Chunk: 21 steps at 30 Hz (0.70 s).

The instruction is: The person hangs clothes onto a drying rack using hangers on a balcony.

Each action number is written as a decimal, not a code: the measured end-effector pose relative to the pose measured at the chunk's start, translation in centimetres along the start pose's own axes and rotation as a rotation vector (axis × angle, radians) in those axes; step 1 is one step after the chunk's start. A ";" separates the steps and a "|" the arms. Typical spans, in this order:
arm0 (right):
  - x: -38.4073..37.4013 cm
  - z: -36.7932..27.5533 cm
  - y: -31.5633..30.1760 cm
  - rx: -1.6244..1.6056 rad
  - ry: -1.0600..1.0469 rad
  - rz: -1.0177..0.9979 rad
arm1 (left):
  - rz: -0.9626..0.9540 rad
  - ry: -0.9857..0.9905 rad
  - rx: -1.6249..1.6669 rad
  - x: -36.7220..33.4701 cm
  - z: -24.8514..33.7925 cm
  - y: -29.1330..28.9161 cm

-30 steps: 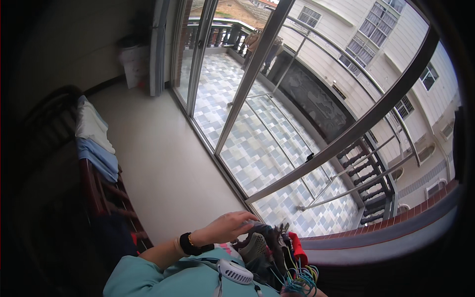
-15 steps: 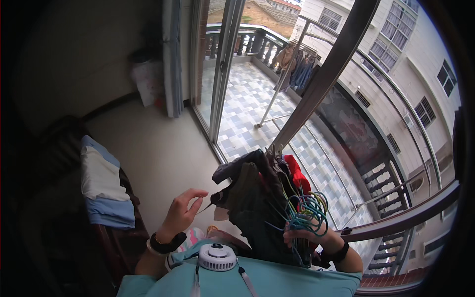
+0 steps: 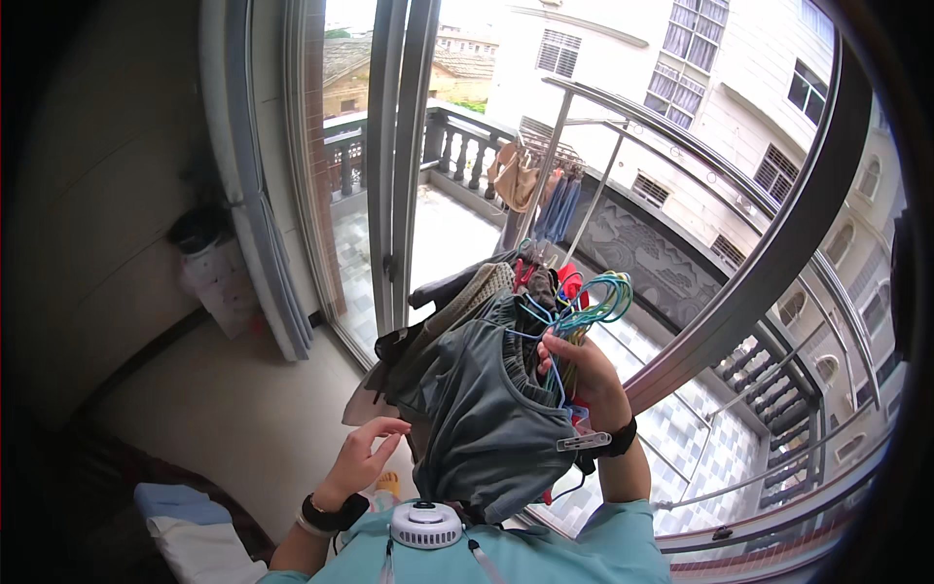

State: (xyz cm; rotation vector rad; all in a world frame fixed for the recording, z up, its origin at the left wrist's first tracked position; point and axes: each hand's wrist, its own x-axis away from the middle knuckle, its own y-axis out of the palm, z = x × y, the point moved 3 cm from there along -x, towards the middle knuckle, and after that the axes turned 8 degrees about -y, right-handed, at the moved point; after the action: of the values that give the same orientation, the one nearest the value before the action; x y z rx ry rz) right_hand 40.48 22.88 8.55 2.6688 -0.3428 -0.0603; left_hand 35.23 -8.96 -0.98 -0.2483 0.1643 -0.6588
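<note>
My right hand (image 3: 582,368) grips a bunch of wire clothes hangers (image 3: 603,300), blue, green and yellow, with their hooks clustered above the fist. Clothes hang from them in front of me. Nearest is a pair of dark grey-green elastic-waist shorts (image 3: 477,414); behind are a knitted dark garment (image 3: 452,316) and something red (image 3: 570,282). A pale clip (image 3: 583,442) sticks out beside my right wrist. My left hand (image 3: 362,461) is open beside the left edge of the clothes, fingers stretched out, holding nothing visible.
A sliding door frame (image 3: 389,185) stands ahead, opening onto a tiled balcony (image 3: 449,229). Out there, metal rails (image 3: 671,141) and hanging laundry (image 3: 545,190) stand before a balustrade. At left are a curtain (image 3: 255,195) and folded white-and-blue cloth (image 3: 195,530) on dark furniture.
My right hand has raised the hangers and clothes, bringing the shorts into fuller view. My left hand has moved slightly lower. The view has turned right and upward toward the balcony.
</note>
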 end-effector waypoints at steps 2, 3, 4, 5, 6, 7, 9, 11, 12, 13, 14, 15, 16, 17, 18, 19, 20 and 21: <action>-1.8 -0.1 -1.2 -0.064 -0.054 0.141 | -0.125 0.078 0.083 -4.8 2.0 0.7; -3.1 -0.9 -1.3 -0.090 -0.076 0.218 | -0.186 0.108 0.112 -7.7 3.9 0.9; -3.9 -1.6 -2.2 -0.083 -0.148 0.287 | -0.216 0.236 0.097 -10.7 6.3 1.6; -5.3 -2.2 -2.5 -0.092 -0.198 0.282 | -0.222 0.354 0.078 -13.5 8.2 2.2; -6.7 -2.7 -2.5 -0.121 -0.223 0.273 | -0.245 0.392 0.112 -15.7 9.4 2.6; -8.0 -3.1 -2.9 -0.144 -0.250 0.268 | -0.272 0.433 0.153 -18.1 10.1 3.5; -9.7 -3.7 -4.5 -0.093 -0.339 0.340 | -0.435 0.429 0.238 -22.5 10.4 6.0; -12.1 -4.6 -6.3 -0.048 -0.373 0.372 | -0.541 0.262 0.352 -26.3 10.2 7.5; -13.4 -4.7 -7.2 -0.044 -0.381 0.374 | -0.551 0.239 0.343 -27.9 9.8 8.1; -14.7 -4.8 -8.1 -0.030 -0.404 0.396 | -0.558 0.219 0.334 -29.6 9.5 8.7; -15.9 -4.7 -8.9 -0.016 -0.424 0.417 | -0.545 0.234 0.370 -31.4 9.2 9.5; -17.0 -4.8 -9.4 0.005 -0.408 0.437 | -0.544 0.246 0.373 -32.9 9.0 9.9; -18.2 -4.6 -10.5 0.012 -0.409 0.427 | -0.593 0.209 0.336 -34.5 8.8 10.3; -19.3 -4.7 -11.8 0.022 -0.419 0.423 | -0.649 0.180 0.299 -36.4 8.8 11.0; -20.5 -4.9 -12.9 0.047 -0.435 0.425 | -0.640 0.212 0.267 -38.6 7.9 11.9; -21.5 -4.9 -14.2 0.046 -0.444 0.430 | -0.649 0.190 0.258 -40.5 6.7 13.0; -22.3 -4.6 -15.9 0.074 -0.454 0.426 | -0.650 0.218 0.265 -41.6 5.6 14.2; -23.8 -5.0 -17.5 0.103 -0.463 0.408 | -0.637 0.250 0.270 -43.0 4.8 15.1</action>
State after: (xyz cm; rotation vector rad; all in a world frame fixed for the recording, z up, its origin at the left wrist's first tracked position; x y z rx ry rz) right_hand 21.91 46.15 5.08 2.6036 -1.0523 -0.5484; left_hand 11.64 30.18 2.47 0.0530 0.2351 -1.3345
